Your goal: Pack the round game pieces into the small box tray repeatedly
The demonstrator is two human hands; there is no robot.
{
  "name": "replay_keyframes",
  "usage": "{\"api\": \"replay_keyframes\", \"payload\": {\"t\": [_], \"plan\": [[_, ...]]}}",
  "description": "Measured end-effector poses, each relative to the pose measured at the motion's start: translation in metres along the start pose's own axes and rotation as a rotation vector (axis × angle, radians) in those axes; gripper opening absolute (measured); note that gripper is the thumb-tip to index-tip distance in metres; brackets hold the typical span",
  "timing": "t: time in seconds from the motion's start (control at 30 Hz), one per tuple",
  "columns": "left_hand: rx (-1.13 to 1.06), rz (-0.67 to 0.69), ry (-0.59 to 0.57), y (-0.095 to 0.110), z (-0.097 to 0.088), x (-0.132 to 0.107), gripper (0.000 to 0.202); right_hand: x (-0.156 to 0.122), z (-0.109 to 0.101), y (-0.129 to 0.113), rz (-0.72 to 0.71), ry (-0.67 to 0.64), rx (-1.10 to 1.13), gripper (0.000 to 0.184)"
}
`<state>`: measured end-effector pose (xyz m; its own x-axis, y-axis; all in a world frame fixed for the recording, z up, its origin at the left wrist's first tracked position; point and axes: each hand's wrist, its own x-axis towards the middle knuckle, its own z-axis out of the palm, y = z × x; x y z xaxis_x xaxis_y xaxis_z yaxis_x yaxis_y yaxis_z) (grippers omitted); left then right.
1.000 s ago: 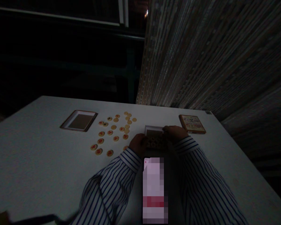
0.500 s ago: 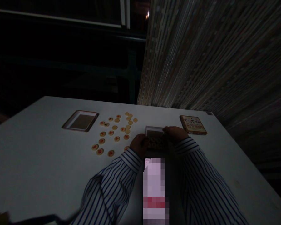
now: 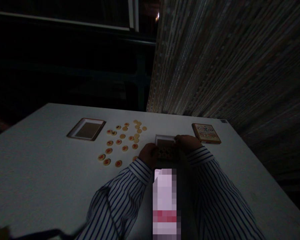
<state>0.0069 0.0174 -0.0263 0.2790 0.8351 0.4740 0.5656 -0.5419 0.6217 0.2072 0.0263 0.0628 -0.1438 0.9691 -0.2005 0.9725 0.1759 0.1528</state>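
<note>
A small open box (image 3: 165, 140) with round pieces inside sits on the white table (image 3: 40, 173), right in front of me. My left hand (image 3: 147, 155) rests at the box's left near side, fingers curled against it. My right hand (image 3: 187, 142) grips the box's right edge with bent fingers. Several round wooden game pieces (image 3: 121, 141) with red or dark marks lie scattered to the left of the box. The light is very dim, so the fingertips are hard to make out.
An empty box tray (image 3: 86, 129) lies at the far left of the pieces. A printed box lid (image 3: 206, 132) lies to the right. A lit phone screen (image 3: 165, 203) hangs below my hands. A textured wall (image 3: 227, 66) rises behind the table's far right corner.
</note>
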Motion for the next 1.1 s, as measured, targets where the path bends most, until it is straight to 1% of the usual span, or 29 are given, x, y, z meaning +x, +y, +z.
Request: {"api": "replay_keyframes", "payload": {"t": [0.07, 0.23, 0.53, 0.67, 0.77, 0.97, 1.1], "plan": [[0.004, -0.009, -0.007, 0.001, 0.0, 0.0, 0.015, 0.0, -0.001, 0.0, 0.001, -0.002, 0.001, 0.032], [0.012, -0.005, 0.034, 0.001, 0.001, 0.0, 0.015, -0.003, -0.005, -0.003, 0.026, -0.027, 0.004, 0.032], [0.012, 0.029, 0.024, 0.002, -0.001, 0.0, 0.017, -0.003, -0.004, -0.002, 0.034, -0.016, -0.006, 0.031], [0.015, 0.032, 0.029, 0.004, -0.003, 0.0, 0.017, -0.006, -0.008, -0.004, 0.026, -0.001, -0.003, 0.033], [0.011, 0.02, 0.026, 0.006, -0.004, -0.001, 0.017, -0.008, -0.011, -0.006, 0.032, -0.017, 0.001, 0.033], [-0.01, -0.009, 0.064, 0.011, -0.009, -0.001, 0.016, -0.008, -0.01, -0.005, 0.015, 0.008, 0.015, 0.033], [-0.018, 0.004, 0.08, 0.013, -0.01, 0.0, 0.017, -0.011, -0.014, -0.008, 0.02, 0.006, 0.001, 0.033]]}}
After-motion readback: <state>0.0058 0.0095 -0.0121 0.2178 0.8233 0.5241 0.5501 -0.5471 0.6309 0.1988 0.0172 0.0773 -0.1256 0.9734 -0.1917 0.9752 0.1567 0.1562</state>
